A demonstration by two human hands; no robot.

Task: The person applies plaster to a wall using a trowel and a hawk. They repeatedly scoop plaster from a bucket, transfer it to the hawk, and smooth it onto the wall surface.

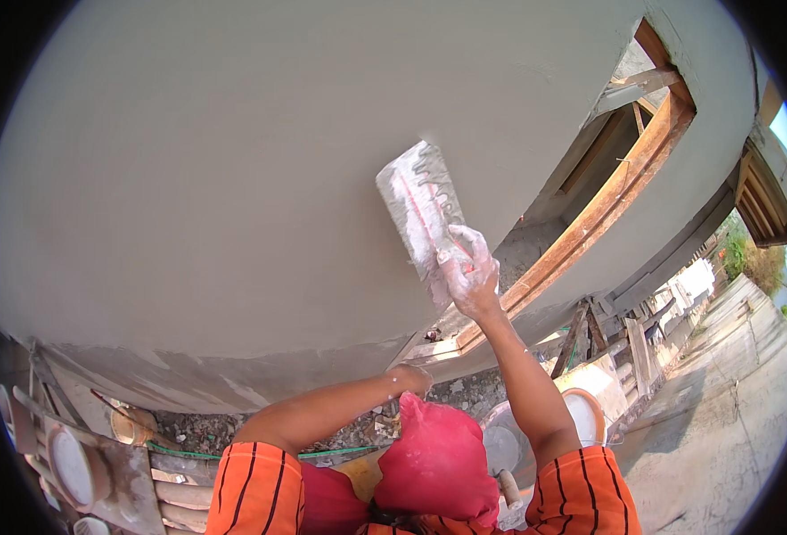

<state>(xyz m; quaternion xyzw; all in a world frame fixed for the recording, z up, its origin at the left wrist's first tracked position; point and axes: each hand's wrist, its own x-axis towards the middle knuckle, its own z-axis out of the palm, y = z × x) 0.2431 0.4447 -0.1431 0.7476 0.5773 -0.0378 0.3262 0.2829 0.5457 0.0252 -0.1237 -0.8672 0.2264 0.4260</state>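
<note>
My right hand (472,276), coated in whitish plaster, is closed round the handle of a plastering trowel (422,201). The trowel's wide rectangular blade, smeared white and grey with reddish streaks, lies up against the smooth grey plastered wall (206,196), left of the window opening. Low down, my left hand (411,380) is near the wall's bottom edge beside the window corner. Its fingers are hidden, so whether it grips anything does not show. Just below it, a bunched pinkish-red cloth (434,459) fills the lower middle of the view.
A wooden window frame (581,227) edges the opening on the right. Below stand a bucket with pale contents (502,446), a round white-filled container (581,415) and another at left (74,465). Scaffold planks (184,493), rubble (206,432) and a concrete strip (705,419) lie around.
</note>
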